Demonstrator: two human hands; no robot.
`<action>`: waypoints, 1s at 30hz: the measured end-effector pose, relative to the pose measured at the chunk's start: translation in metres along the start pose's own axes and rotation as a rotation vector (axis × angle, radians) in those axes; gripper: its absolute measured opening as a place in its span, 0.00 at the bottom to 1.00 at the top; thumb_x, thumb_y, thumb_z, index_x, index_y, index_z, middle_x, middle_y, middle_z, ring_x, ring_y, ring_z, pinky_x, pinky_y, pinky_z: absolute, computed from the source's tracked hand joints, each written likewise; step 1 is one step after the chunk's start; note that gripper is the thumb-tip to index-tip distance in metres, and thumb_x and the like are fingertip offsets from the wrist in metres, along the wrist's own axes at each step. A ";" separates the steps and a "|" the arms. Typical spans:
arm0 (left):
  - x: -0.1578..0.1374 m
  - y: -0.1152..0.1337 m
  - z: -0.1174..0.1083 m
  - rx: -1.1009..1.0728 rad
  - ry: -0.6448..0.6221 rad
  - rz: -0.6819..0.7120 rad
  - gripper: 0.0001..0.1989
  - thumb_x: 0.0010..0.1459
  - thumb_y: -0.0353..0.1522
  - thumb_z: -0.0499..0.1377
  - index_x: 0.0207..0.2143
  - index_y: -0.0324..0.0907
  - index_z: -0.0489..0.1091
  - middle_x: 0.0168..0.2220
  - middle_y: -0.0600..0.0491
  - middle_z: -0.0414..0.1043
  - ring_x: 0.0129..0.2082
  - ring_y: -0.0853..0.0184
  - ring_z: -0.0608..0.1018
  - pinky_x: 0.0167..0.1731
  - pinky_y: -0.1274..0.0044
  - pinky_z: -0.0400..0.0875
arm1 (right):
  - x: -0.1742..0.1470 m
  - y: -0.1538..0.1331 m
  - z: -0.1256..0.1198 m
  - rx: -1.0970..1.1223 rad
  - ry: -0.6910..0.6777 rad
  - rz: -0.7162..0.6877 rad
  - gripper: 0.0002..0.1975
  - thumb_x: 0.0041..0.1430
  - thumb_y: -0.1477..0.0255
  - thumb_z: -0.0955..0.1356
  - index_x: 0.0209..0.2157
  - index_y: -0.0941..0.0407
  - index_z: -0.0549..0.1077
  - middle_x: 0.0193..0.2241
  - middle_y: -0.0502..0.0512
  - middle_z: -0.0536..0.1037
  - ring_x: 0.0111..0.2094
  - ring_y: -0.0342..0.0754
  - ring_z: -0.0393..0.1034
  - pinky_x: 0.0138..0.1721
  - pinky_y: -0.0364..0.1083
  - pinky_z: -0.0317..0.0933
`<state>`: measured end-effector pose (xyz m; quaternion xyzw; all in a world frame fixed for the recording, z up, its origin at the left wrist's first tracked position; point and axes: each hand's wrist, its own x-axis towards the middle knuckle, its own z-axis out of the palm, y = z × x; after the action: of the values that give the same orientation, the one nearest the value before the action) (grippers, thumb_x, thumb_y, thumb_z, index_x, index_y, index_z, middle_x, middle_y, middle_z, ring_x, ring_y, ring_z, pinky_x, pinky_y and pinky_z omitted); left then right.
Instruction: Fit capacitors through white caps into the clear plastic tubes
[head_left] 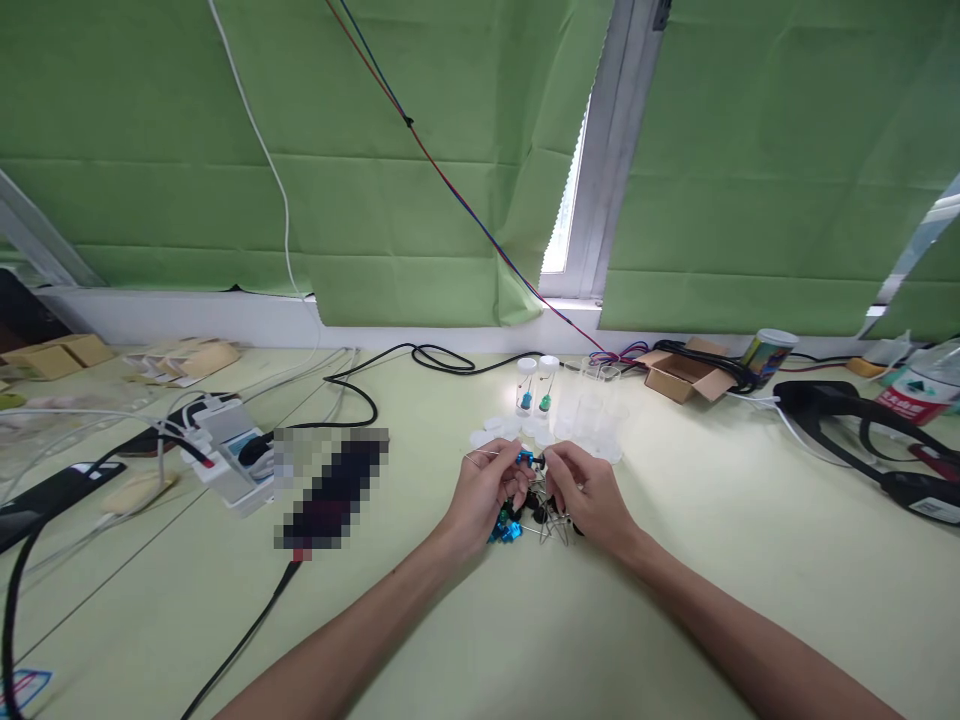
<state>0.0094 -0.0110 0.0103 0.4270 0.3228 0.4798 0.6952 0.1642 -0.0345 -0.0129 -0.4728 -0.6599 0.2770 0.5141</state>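
My left hand [486,490] and my right hand [589,492] meet over a small heap of blue and black electronic parts with wire legs [517,522] on the pale green table [525,640]. The left fingers pinch a small blue part [525,458] whose thin wire leg sticks out to the left. The right fingertips close on the same part from the right. Just behind the hands stand several small clear vials [592,415] and loose white caps [484,438]. Two capped vials [537,388] hold a blue and a green part.
A white power strip with plugs [225,445] and black cables lie at the left, beside a blurred dark object [334,490]. An open cardboard box [679,375], a can [766,352] and black headgear [862,420] sit at the right. Green blinds hang behind.
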 end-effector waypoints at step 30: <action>-0.001 -0.004 -0.001 0.017 -0.054 -0.027 0.15 0.53 0.40 0.66 0.26 0.38 0.69 0.22 0.54 0.70 0.17 0.75 0.67 0.15 0.82 0.61 | 0.001 -0.001 0.001 -0.109 -0.020 -0.004 0.26 0.69 0.58 0.56 0.17 0.54 0.58 0.12 0.46 0.62 0.17 0.41 0.54 0.23 0.43 0.52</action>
<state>0.0096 -0.0120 0.0067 0.4413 0.3137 0.4558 0.7065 0.1627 -0.0338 -0.0123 -0.4959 -0.6802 0.2442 0.4814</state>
